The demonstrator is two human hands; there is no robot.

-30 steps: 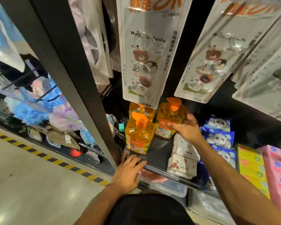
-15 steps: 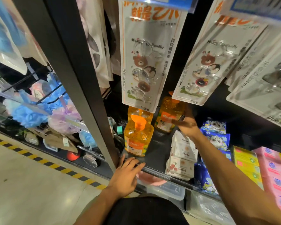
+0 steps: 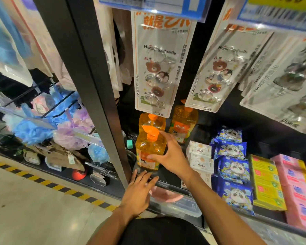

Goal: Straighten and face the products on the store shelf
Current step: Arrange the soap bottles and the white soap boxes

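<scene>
Orange pump bottle [image 3: 149,147] stands at the shelf's [image 3: 173,186] front left corner, with the right hand's [image 3: 170,156] fingers and thumb curled round its body. The left hand [image 3: 140,191] lies flat on the front edge. Turn the bottle gently, keeping it upright, until the label faces squarely outward.

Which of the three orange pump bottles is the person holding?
The front bottle: the right hand grips its side. The rear bottle and back-right bottle stand untouched.

near soap bottle [image 3: 149,147]: see-through plastic, pretty glossy
pump cap [image 3: 151,133]: orange plastic, matt-ish
hanging hook packs [image 3: 157,68]: shiny clear blister over printed card
blue wipe packs [image 3: 231,151], right: glossy crinkly film
upright post [image 3: 88,68]: black, smooth, matt
poufs [image 3: 34,129], left: fluffy mesh netting
floor [image 3: 34,209]: smooth, slight sheen
</scene>
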